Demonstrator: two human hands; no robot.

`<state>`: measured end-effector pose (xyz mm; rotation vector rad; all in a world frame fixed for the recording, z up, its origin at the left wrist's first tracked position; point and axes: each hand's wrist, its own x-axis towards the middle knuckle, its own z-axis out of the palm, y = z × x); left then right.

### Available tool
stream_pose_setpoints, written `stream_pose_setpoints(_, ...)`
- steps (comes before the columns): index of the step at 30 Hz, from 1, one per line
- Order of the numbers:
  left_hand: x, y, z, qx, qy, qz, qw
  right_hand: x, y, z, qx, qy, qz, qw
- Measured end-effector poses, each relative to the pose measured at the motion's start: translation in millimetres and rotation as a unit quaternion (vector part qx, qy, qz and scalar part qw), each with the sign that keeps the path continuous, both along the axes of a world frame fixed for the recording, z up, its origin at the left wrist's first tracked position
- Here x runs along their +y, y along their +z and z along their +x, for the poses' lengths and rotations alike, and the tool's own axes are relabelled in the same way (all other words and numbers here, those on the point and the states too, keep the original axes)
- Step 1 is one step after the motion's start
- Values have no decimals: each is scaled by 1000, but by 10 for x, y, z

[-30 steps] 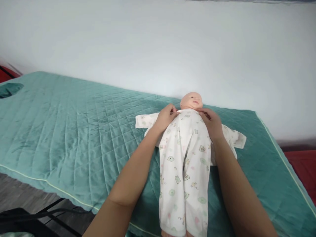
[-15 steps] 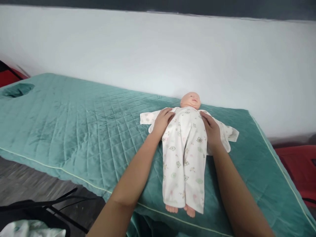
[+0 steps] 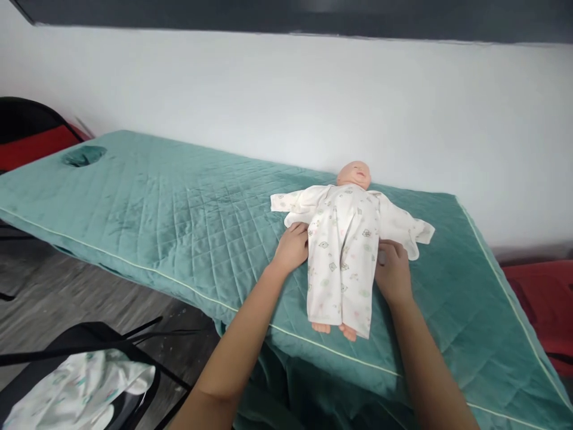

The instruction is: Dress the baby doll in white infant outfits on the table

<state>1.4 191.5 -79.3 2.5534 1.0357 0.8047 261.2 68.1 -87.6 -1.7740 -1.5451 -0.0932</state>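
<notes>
A baby doll (image 3: 357,174) lies face up, its bare feet towards me. White printed baby trousers (image 3: 338,269) cover its front from high on the chest to the ankles. Beneath them a white baby shirt (image 3: 400,224) spreads its sleeves out to both sides. My left hand (image 3: 292,247) is closed at the left edge of the trousers, just below the shirt's hem; its fingertips are partly hidden. My right hand (image 3: 394,269) is closed at the opposite edge of the trousers, fingers bent near the hem.
The doll is on a green quilted bed cover (image 3: 179,221) with a face hole (image 3: 84,156), against a white wall (image 3: 268,95). At lower left a black chair (image 3: 85,334) holds a printed white cloth (image 3: 85,388). Red chairs stand at far left and right.
Both my hands have slid down from the doll's chest to beside its hips, and their fingers have curled in. The view has shifted, showing more of the chair at lower left.
</notes>
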Motion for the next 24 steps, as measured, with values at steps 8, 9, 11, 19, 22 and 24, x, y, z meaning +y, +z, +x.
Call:
stream_pose_setpoints(8, -102, 58, -44, 84, -76, 16, 993, -145, -29, -65, -153, 54, -39, 986)
stream_pose_setpoints(9, -105, 63, -42, 94, -73, 17, 993, -142, -35, -58, -156, 56, -36, 986)
stream_pose_setpoints(11, -108, 71, -39, 106, -70, 17, 992, -135, -41, -44, -163, 61, -35, 984)
stream_pose_setpoints(19, -90, 55, -46, 97, -77, 12, 992, -122, -48, -27, -164, 102, -85, 977)
stream_pose_setpoints(22, -88, 53, -38, 92, -77, 19, 993, -121, -61, -22, -165, 95, -78, 979)
stream_pose_setpoints(24, -90, 56, -33, 90, -75, 27, 993, -120, -69, -16, -163, 90, -69, 980)
